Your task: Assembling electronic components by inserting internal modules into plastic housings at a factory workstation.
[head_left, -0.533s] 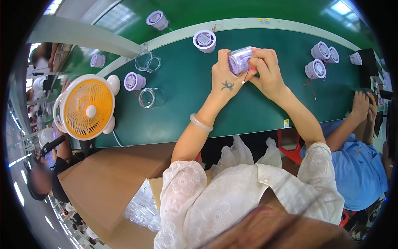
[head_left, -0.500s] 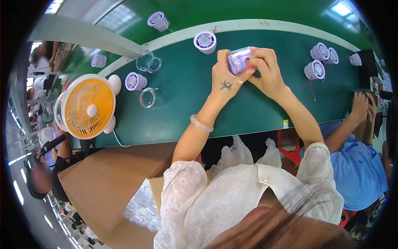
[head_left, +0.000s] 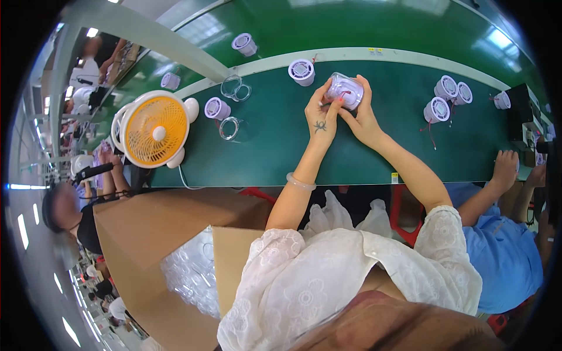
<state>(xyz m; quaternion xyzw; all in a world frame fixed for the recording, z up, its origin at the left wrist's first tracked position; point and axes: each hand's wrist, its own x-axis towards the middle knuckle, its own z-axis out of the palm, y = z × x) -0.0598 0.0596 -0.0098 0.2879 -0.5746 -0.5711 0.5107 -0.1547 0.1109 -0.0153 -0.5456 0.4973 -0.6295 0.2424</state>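
Between both hands, over the far middle of the green table, is a pale purple cylindrical part [head_left: 352,103] with a clear plastic cup [head_left: 338,81] around it. A short red wire shows at its near side. My left hand [head_left: 320,117] grips it from the left, thumb against the near side. My right hand [head_left: 364,121] wraps its right side, with the thumb below. Part of the fingers is hidden behind the cup. Just beyond my left hand, a similar purple part [head_left: 301,72] stands on the table with its slotted round end up.
Left on the table are clear cups [head_left: 229,128], another purple part [head_left: 217,109] and an orange-and-white fan [head_left: 157,131]. Several purple parts [head_left: 437,110] with wires stand right. An open carton [head_left: 234,245] of clear cups is below left. A co-worker's hand [head_left: 506,167] rests at far right.
The purple part and cup have been turned in my hands, so the red wire now shows. My fingers have shifted around them. The whole view has moved slightly.
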